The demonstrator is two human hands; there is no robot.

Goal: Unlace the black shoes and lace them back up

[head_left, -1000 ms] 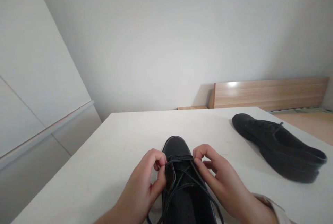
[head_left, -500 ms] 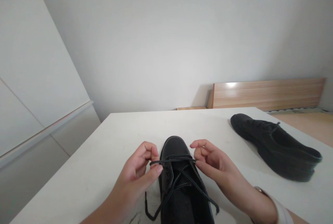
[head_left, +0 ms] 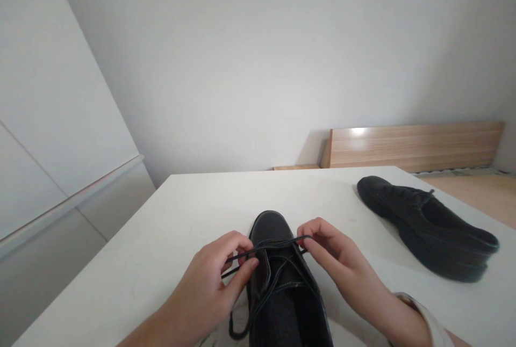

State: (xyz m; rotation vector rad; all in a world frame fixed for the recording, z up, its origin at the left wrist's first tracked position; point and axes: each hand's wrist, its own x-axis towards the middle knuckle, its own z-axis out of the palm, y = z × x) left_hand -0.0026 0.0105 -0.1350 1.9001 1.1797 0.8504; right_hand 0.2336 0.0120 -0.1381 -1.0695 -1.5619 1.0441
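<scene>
A black lace-up shoe (head_left: 272, 226) lies toe-away on the white table, its opening toward me. Its black shoelace (head_left: 278, 242) runs across the front eyelets, and further strands cross over the tongue. At the shoe's left side, my left hand (head_left: 226, 269) has thumb and fingers closed around lace strands. On the right, my right hand (head_left: 328, 250) pinches the lace between thumb and fingertips, a little above the shoe. One loose stretch of lace hangs in a curve below my left hand. The heel of the shoe is cut off by the lower frame edge.
The matching black shoe (head_left: 427, 223) rests on the right of the white table (head_left: 201, 196). Behind the table are a wall (head_left: 242, 67) and a wooden headboard (head_left: 415, 143). A white cabinet (head_left: 60, 121) stands at the left.
My right fingers have closed on the lace, and a strand now slants up to them. My left hand has turned over the lace strands. The loose end on the right no longer hangs out past the shoe.
</scene>
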